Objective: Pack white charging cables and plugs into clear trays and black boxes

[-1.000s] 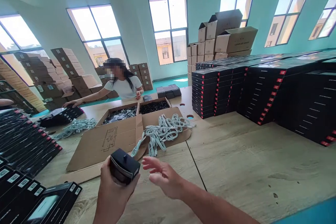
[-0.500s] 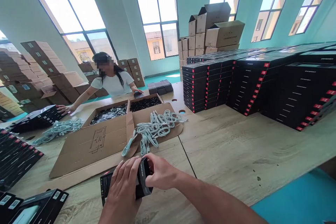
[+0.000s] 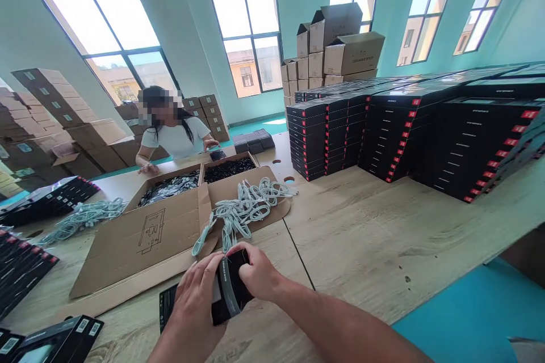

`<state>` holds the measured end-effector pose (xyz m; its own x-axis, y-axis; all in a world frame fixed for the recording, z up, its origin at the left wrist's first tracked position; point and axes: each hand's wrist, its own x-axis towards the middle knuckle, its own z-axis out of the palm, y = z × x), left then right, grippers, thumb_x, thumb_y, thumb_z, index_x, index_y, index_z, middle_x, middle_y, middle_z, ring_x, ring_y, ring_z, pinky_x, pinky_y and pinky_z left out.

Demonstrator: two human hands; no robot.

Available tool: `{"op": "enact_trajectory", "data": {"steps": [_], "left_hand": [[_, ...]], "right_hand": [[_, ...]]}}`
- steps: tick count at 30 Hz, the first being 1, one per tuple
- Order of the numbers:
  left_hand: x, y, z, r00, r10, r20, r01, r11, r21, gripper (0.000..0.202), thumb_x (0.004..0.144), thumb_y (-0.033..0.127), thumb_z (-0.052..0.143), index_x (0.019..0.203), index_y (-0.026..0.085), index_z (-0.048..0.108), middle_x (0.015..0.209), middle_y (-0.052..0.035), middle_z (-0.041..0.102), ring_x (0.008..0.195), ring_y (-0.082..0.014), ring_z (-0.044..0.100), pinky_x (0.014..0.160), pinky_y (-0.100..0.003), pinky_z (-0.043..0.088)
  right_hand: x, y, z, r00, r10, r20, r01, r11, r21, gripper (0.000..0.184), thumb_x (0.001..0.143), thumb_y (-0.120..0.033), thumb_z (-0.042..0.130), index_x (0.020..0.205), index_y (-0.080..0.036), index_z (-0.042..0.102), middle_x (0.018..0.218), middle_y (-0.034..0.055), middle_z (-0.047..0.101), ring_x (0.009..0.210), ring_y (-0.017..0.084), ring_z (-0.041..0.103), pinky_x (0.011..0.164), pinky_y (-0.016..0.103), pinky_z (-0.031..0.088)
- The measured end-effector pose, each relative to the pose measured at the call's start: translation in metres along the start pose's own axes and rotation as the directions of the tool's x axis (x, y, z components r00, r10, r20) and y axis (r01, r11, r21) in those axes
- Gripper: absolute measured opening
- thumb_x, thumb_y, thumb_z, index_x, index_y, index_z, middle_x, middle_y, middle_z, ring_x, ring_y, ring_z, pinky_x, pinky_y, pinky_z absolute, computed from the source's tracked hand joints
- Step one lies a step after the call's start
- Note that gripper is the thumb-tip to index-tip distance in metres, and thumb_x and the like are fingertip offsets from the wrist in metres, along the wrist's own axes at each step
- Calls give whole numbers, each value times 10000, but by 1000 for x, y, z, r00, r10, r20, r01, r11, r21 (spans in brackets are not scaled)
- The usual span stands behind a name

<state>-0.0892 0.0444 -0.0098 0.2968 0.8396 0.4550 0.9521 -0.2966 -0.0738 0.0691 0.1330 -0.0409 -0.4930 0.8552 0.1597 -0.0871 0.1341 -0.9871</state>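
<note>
A black box [image 3: 219, 315] with a grey band of lettering is tilted at the table's near edge. My left hand [image 3: 191, 298] lies over it with the fingers wrapped round its top and side. At its right end, my right hand [image 3: 258, 275] has curled fingers on the black end part, the thumb pressed against it. The underside and far side of the box are hidden by my hands. Just beyond lie coiled white cables [image 3: 242, 210] on the flap of an open cardboard carton [image 3: 128, 249].
Stacks of black boxes with red labels [image 3: 383, 136] fill the right side, and more stand at left [image 3: 25, 266]. Compartments hold small dark parts [image 3: 227, 169] and bagged pieces [image 3: 170, 187]. A co-worker [image 3: 174, 136] sits across the table.
My right fingers have moved in against the box's end, and its band now bows outward. The co-worker's arm has drawn back from the black boxes. The view has shifted slightly.
</note>
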Motion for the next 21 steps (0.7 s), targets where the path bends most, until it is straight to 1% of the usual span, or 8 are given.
{"op": "enact_trajectory", "data": {"steps": [2,4,7,9,11,14,18,21], "left_hand": [[-2,-2,2,999,-36,-1,36,999,18,821,666,192,613,1444,244,354,1405,-147,599,1259,-347,586,1014,-445,446],[-4,-2,6,993,-115,-31,118,987,108,772,712,187,588,1446,222,355,1400,-170,586,1254,-361,584,1015,-468,438],[-4,-1,11,960,-250,-128,274,931,241,695,778,193,546,1447,148,367,1370,-231,581,1192,-399,599,982,-525,438],[-3,2,11,948,-275,-159,311,909,277,680,798,218,545,1451,130,379,1362,-249,582,1145,-408,611,963,-544,436],[-1,7,10,949,-261,-175,303,907,294,685,815,221,542,1472,125,370,1357,-251,584,1142,-411,605,985,-556,417],[0,15,8,961,-220,-168,264,913,312,741,838,194,512,1537,122,277,1359,-251,568,1175,-418,581,1012,-567,403],[-7,14,6,958,-244,-152,278,919,280,834,837,255,530,1588,167,179,1370,-239,559,1175,-424,589,981,-553,441],[-18,2,1,945,-307,-115,328,901,285,791,855,361,517,1571,154,253,1372,-241,578,1151,-430,614,913,-545,480]], "right_hand": [[-2,-2,-1,997,-58,-50,52,993,-107,596,628,-66,496,1194,-180,645,979,46,690,911,222,661,816,346,554],[-5,-6,-2,965,-241,-104,204,938,-279,685,634,-43,530,1306,-167,584,1276,125,631,1142,262,623,979,420,524],[-10,-13,-2,882,-471,-26,400,775,-489,536,722,-38,578,1223,-208,665,1553,121,440,1444,288,389,1197,501,319],[-11,-16,-1,914,-404,28,359,778,-516,338,842,-114,599,1119,-254,733,1577,80,431,1502,308,292,1224,554,229],[-8,-16,0,976,-216,17,199,865,-461,241,946,-226,573,1098,-275,754,1609,70,395,1533,333,226,1213,612,192],[-1,-12,0,999,37,21,-30,960,-278,185,888,-280,690,1063,-240,738,1644,96,332,1553,348,194,1204,618,197],[10,-9,-11,993,116,-26,-112,989,101,382,526,-147,871,841,-192,660,1538,113,469,1458,325,395,1182,489,310],[20,-9,-28,977,202,-71,-155,895,419,336,583,-261,798,847,-195,601,1359,98,626,1189,272,642,939,410,539]]}}
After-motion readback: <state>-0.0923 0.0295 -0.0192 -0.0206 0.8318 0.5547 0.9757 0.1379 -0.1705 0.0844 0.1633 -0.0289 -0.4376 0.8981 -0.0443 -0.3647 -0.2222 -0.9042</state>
